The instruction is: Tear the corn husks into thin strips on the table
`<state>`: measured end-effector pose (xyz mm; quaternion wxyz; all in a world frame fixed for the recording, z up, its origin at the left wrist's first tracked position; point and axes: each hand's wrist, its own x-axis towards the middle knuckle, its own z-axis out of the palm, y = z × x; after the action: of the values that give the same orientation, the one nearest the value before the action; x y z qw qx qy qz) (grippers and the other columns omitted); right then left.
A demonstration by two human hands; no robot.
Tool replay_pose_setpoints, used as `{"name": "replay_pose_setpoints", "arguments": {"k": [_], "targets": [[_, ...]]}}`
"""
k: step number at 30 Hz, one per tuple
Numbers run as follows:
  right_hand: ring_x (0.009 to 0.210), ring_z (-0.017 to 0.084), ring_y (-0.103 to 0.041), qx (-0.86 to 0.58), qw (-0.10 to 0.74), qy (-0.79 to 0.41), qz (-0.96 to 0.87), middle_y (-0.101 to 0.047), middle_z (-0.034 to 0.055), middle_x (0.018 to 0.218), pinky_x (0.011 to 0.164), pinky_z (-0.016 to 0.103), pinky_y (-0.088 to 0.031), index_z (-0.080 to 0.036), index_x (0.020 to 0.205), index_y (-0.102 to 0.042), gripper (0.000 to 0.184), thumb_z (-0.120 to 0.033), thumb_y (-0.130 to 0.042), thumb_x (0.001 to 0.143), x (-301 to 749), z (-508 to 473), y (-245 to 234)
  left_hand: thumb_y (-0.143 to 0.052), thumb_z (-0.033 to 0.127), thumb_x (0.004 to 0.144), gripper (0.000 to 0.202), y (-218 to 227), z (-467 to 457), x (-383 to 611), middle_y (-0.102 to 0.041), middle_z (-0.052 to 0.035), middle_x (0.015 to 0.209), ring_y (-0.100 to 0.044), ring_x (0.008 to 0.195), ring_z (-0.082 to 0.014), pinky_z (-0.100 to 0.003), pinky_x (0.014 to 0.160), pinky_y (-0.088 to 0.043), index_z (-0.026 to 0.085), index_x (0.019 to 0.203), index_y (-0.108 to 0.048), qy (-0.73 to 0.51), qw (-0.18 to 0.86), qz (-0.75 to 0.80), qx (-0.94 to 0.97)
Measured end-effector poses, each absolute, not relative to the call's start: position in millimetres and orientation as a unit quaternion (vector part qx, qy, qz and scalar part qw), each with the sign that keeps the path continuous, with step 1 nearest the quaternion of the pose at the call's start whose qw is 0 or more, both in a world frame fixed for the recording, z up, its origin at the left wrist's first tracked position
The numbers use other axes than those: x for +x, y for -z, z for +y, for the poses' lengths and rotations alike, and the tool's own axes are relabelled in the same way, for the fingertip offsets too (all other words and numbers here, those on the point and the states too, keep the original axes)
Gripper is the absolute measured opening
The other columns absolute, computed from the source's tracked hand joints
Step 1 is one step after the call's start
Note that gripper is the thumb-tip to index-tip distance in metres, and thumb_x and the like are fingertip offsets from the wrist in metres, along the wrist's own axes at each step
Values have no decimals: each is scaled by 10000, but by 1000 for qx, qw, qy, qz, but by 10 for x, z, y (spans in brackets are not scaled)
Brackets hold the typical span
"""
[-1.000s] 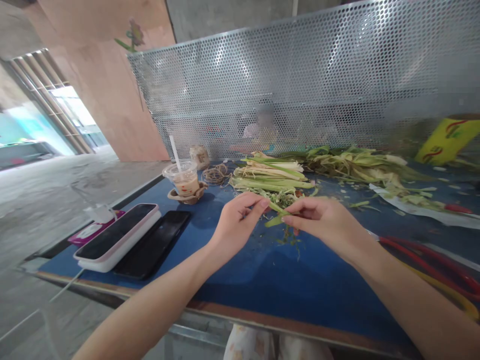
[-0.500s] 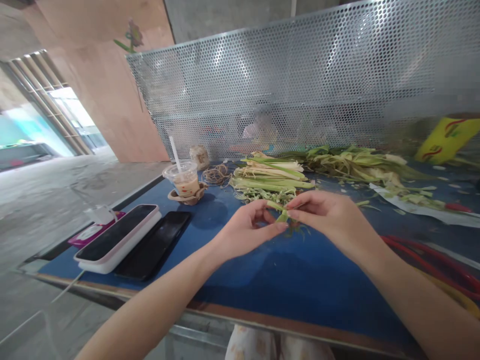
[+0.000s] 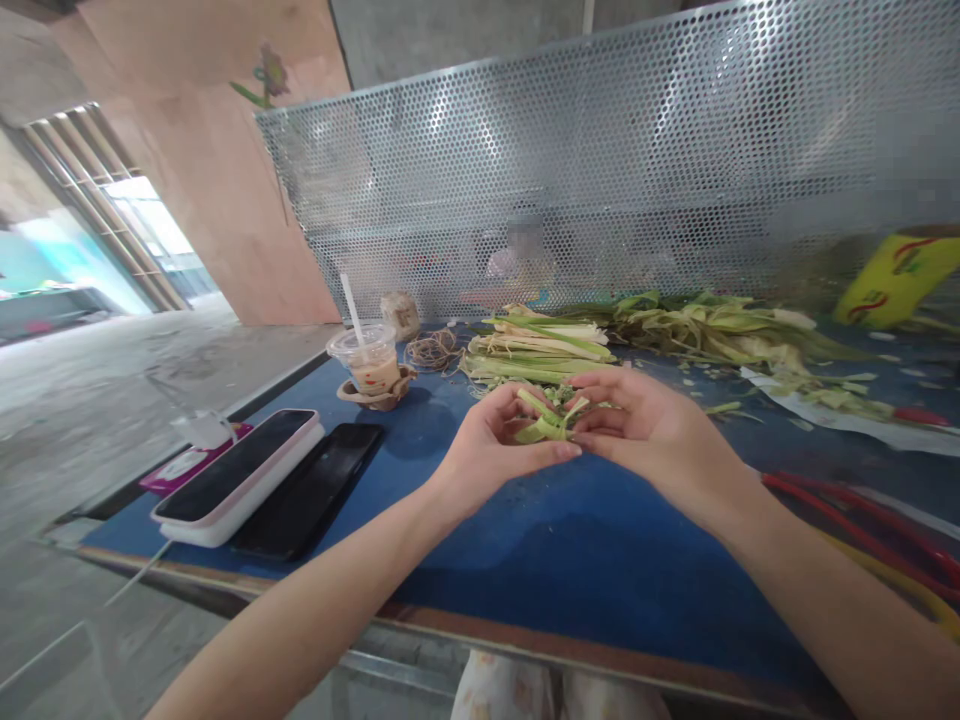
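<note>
Above the blue tabletop [image 3: 570,570], both forearms reach forward and the hands meet, wrists bent inward. The left hand [image 3: 486,456] curls palm-up, its grip pinching the folded leaf strip [image 3: 546,426] between thumb and fingertips. The right hand [image 3: 661,440] faces it, grip clenched on the strip's other side, near the stalk pile [image 3: 536,355].

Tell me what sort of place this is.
Probably a handicraft workbench in an open, concrete-floored shed. A blue table backed by a perforated metal screen holds bundles of green leaf strips and a heap of trimmings, and the left hand and right hand pinch a folded leaf strip between them.
</note>
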<state>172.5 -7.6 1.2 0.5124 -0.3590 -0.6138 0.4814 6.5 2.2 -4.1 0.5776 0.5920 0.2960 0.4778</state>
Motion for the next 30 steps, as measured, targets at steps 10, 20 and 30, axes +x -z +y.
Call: {"name": "replay_pose_setpoints", "arguments": {"k": [10,20,30], "targets": [[721,138,-617,-367,502,-479,-619,-570,8,837,711,310,-535,-204,965,-521,408,-204,-714,605,1757,-74,-22,-711,229,627,240,3,0,62,-559,32,565,-535,454,-82,-150,329,-343,153,755,-523,-482,543,304,617],[743,142,-608,-385,471,-466,-642,-550,21,869,734,327,-534,-197,984,-509,408,-217,-705,626,1767,-56,27,-731,236,607,236,30,35,13,-561,30,470,-447,373,-45,-133,317,-260,138,729,-554,-414,615,320,590],[763,143,-597,-384,413,-477,-674,-589,23,896,727,317,-514,-219,1011,-547,390,-250,-692,650,1942,-26,-52,-748,200,574,223,-23,60,-39,-531,52,444,-442,378,-30,-135,357,-282,128,699,-579,-420,615,329,580]]}}
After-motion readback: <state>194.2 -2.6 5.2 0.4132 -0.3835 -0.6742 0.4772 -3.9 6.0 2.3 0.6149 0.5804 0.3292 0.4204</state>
